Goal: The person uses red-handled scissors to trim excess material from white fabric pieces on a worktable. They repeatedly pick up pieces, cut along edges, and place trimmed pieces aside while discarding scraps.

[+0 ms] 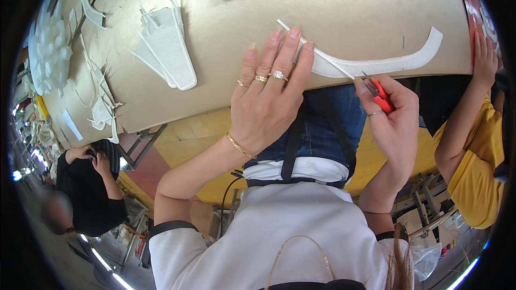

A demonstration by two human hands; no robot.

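Note:
My left hand (269, 86) lies with outstretched fingers on the left end of a curved white fabric piece (376, 67), pressing it to the table. A narrow white strip (333, 62) runs from beyond my fingertips, under or beside them, along the piece toward my right thumb. Closed around red-handled thread snips (380, 95), my right hand (395, 113) is at the table's near edge. The snips' dark tips point up and left, close to the strip's end. My right thumb tip is also at that end; whether it pinches the strip I cannot tell.
A fanned stack of white fabric pieces (171, 48) lies left of my hands on the tan table (226, 16). Farther left are white offcuts (102, 104) and a translucent white heap (49, 48). At right, a person in a yellow shirt (478, 166) rests a hand near the table's edge.

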